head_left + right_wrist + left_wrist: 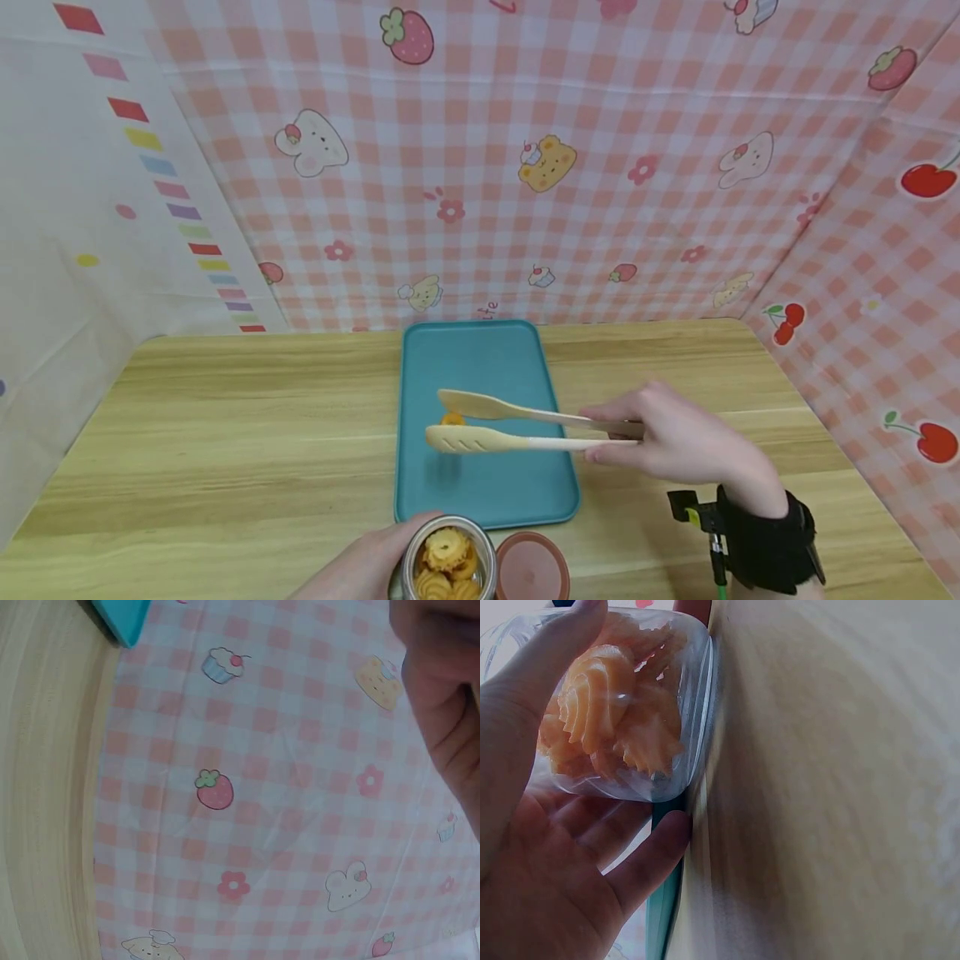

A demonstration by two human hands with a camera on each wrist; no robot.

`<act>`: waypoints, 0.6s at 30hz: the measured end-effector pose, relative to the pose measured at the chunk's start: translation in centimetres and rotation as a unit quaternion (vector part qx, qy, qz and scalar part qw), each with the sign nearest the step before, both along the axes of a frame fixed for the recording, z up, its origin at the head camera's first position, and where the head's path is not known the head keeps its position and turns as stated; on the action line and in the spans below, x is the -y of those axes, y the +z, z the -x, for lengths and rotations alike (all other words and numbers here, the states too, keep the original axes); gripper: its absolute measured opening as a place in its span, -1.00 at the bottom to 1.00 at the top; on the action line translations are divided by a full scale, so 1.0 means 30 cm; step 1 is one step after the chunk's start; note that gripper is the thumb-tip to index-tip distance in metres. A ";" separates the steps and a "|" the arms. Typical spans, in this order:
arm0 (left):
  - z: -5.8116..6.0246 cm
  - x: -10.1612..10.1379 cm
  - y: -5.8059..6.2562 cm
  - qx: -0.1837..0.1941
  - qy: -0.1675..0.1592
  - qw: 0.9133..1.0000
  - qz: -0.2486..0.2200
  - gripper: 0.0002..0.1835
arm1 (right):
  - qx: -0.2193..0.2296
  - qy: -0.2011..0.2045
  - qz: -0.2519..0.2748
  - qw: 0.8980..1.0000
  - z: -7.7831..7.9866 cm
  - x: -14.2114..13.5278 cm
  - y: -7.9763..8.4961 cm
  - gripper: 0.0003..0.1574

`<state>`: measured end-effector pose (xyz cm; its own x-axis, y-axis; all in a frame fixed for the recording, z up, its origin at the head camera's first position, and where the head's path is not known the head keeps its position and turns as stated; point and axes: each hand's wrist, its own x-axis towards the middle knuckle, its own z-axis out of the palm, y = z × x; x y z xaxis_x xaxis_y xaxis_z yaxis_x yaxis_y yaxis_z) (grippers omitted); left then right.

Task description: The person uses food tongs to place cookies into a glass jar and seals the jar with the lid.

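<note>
My right hand point(675, 433) grips a pair of wooden tongs point(480, 439), one arm slotted at its tip, held out leftward over the blue tray point(510, 492). Between the tong tips shows a small golden cookie point(452, 419), partly hidden by the near arm. Only part of the right hand point(446, 705) enters the right wrist view, at upper right. With thumb and fingers around it, my left hand point(367, 560) holds a clear jar point(694, 712) at the tray's near edge. Piped, ridged cookies point(447, 550) fill the jar, whose mouth is uncovered.
A reddish-brown round lid point(532, 571) lies on the wood-grain table point(247, 450), right beside the jar. Pink checked cloth point(480, 167) with cartoon prints rises behind the tray and along the right side. White cloth point(60, 208) hangs on the left.
</note>
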<state>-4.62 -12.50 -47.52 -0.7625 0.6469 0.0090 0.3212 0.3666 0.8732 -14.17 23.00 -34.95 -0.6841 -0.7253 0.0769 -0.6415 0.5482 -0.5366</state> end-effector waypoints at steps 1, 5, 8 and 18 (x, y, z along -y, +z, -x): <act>0.000 0.000 0.000 -0.002 0.000 1.000 0.001 -0.16 | 0.000 0.017 0.009 1.000 -0.004 -0.007 0.004 -0.44; 0.001 0.000 -0.001 -0.018 0.002 1.000 0.008 -0.14 | -0.004 0.077 0.042 0.996 -0.017 -0.028 0.021 -0.56; -0.001 -0.002 -0.002 -0.032 0.003 0.999 0.015 -0.17 | -0.001 0.111 0.054 0.992 -0.024 -0.035 0.029 -0.55; -0.011 0.000 0.014 0.016 0.014 0.999 0.038 -0.19 | -0.016 0.154 0.037 0.987 -0.038 -0.030 0.044 -0.69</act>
<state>-4.30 -12.49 -47.09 -0.7790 0.6238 -0.0638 0.2823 0.4398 0.8526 -13.02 23.90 -33.63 -0.4278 -0.8904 0.1557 -0.7894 0.2841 -0.5442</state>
